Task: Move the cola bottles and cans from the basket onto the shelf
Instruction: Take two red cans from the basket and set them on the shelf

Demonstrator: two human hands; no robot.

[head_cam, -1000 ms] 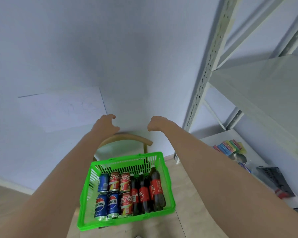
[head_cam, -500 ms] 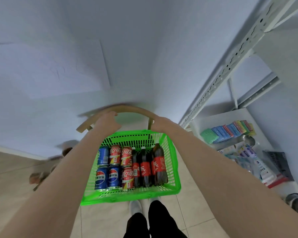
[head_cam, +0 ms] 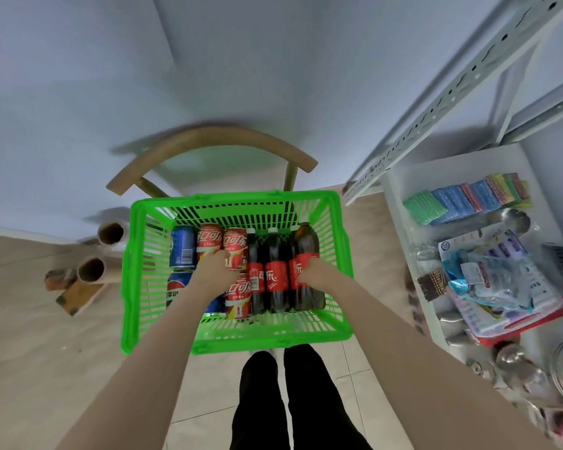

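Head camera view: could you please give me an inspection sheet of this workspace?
Surface: green basket hides what it stands on; wooden chair back behind it.
Job's things: blue cans, red cans and three cola bottles, all in the basket.
Clutter: cardboard rolls on the floor, left of the basket.
Grips: left hand on red cans, grip hidden; right hand grips the rightmost bottle.
Cables: nothing seen.
Surroundings: white shelf at right, holding sponges and packets.
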